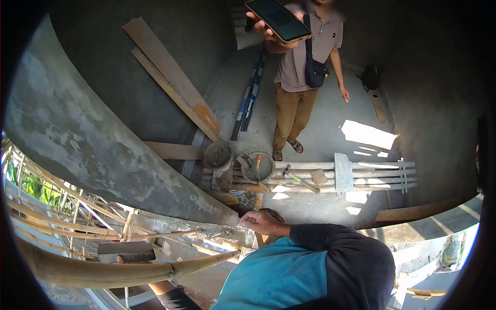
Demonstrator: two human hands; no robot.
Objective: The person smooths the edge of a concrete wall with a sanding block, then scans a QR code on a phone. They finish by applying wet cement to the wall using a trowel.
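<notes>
My right hand [258, 222] reaches across in front of my chest. Its fingers are loosely bent at the lower end of the grey plastered wall [129, 160], and I see nothing held in them. At lower left my left hand [120, 260] grips a grey rectangular block [126, 251], its fingertips showing at the block's near edge. A thick bamboo pole [103, 269] crosses in front of that hand and hides most of it. Dark sleeves cover both arms.
Below stands a bamboo bench [361, 181] with a hammer [300, 179], a brick piece [319, 177] and a mortar basin [264, 170]. A bucket [218, 154] is beside it. Planks [173, 77] lean behind. Another person [305, 72] holds out a phone [279, 19]. Bamboo scaffolding [72, 222] fills the left.
</notes>
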